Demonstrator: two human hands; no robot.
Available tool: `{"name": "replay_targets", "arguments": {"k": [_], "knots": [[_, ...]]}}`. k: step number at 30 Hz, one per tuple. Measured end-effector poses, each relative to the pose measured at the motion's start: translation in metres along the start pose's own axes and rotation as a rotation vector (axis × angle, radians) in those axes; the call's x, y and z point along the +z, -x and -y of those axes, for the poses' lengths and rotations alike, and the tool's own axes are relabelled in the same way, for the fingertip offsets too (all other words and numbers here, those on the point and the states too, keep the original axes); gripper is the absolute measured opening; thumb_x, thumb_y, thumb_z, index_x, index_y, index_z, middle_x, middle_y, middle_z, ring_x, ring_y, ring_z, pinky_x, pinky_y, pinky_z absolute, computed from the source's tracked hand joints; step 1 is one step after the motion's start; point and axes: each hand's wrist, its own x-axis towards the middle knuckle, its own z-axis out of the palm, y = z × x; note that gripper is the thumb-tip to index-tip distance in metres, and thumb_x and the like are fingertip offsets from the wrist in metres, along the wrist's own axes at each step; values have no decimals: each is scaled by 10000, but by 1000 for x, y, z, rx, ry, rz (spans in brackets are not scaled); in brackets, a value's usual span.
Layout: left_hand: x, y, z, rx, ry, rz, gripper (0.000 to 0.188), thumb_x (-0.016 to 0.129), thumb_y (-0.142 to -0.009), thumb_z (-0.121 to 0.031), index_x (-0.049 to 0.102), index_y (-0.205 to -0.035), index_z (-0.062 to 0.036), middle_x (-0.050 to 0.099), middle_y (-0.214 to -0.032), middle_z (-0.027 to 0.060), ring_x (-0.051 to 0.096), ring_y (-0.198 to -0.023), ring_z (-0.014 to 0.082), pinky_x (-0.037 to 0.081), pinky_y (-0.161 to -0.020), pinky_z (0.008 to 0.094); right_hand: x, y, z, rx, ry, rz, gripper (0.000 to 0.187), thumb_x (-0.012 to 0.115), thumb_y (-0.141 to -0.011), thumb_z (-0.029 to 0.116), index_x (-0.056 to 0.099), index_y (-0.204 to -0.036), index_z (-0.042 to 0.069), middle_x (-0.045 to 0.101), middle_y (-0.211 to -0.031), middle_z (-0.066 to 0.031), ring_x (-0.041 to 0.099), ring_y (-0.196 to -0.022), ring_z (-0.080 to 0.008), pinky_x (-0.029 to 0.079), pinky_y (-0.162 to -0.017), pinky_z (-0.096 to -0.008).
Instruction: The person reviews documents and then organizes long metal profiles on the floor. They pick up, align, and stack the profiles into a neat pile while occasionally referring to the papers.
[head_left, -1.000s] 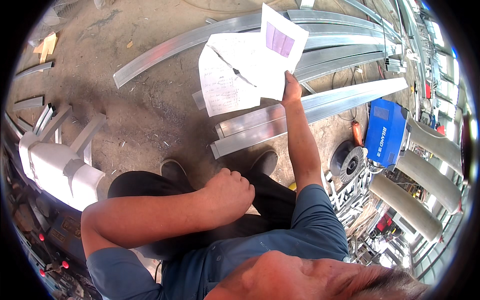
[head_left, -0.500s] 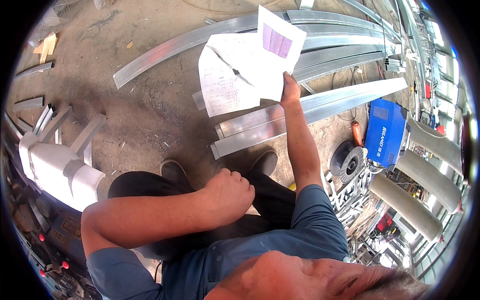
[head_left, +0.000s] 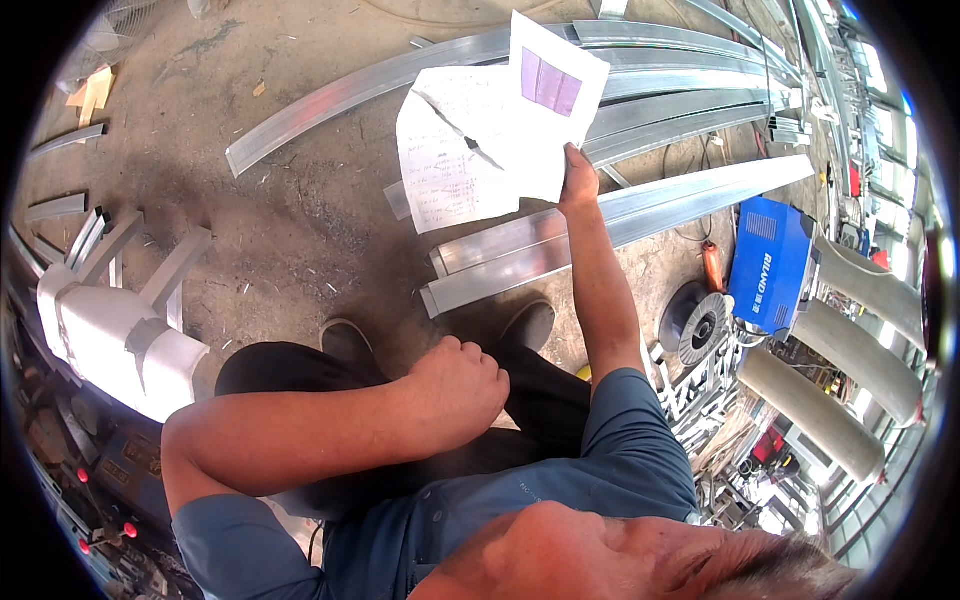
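Out in front, my right hand (head_left: 579, 181) grips two white paper sheets by their lower right edge, thumb on top. The larger paper sheet (head_left: 460, 165) is torn down the middle and carries handwritten lines. Partly over it lies a second paper sheet (head_left: 589, 75) printed with a purple rectangle. My left hand (head_left: 460, 393) is closed in a fist above my lap, its back toward the view; the palm and anything inside are hidden. Beneath the papers, silver metal profiles (head_left: 520, 262) lie on the floor.
More long metal profiles (head_left: 690, 75) spread at the far right. A blue machine (head_left: 772, 265), a black spool (head_left: 697, 325) and an orange-handled tool (head_left: 712, 266) stand at right, beside thick grey cylinders (head_left: 815, 415). White-wrapped padding (head_left: 120, 335) sits over a frame at left.
The sheet with the purple rectangle has shifted slightly left in my right hand. My left hand stays in place.
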Motion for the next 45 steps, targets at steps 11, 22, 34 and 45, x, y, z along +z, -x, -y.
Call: {"name": "replay_targets", "arguments": {"k": [11, 22, 34, 45], "knots": [[3, -1, 0, -12, 14, -8, 359, 593, -847, -193, 662, -1150, -14, 671, -892, 116, 652, -826, 269, 487, -672, 389, -3, -1, 3, 3, 2, -10, 491, 439, -1037, 222, 381, -1447, -43, 561, -1355, -174, 604, -1201, -317, 519, -1014, -440], [2, -1, 0, -7, -2, -16, 356, 595, -846, -193, 663, -1147, -17, 668, -878, 107, 651, -817, 261, 482, -663, 385, 5, 7, 1, -6, 65, -36, 506, 495, -1009, 206, 394, -1421, -69, 578, -1314, -189, 624, -1158, -318, 544, -972, -426], [2, 0, 0, -13, 17, -51, 322, 597, -845, -190, 665, -1109, -20, 670, -879, 102, 654, -821, 258, 483, -677, 378, 17, 14, -2, -87, 138, -103, 503, 537, -973, 186, 440, -1377, -97, 598, -1255, -201, 640, -1095, -297, 534, -945, -416], [0, 0, 0, -5, 15, -24, 355, 599, -847, -193, 663, -1143, -9, 673, -896, 117, 655, -833, 262, 486, -682, 380, 7, 14, 13, -84, 76, -79, 516, 456, -1008, 189, 364, -1439, -80, 559, -1319, -210, 616, -1172, -340, 523, -989, -448]]}}
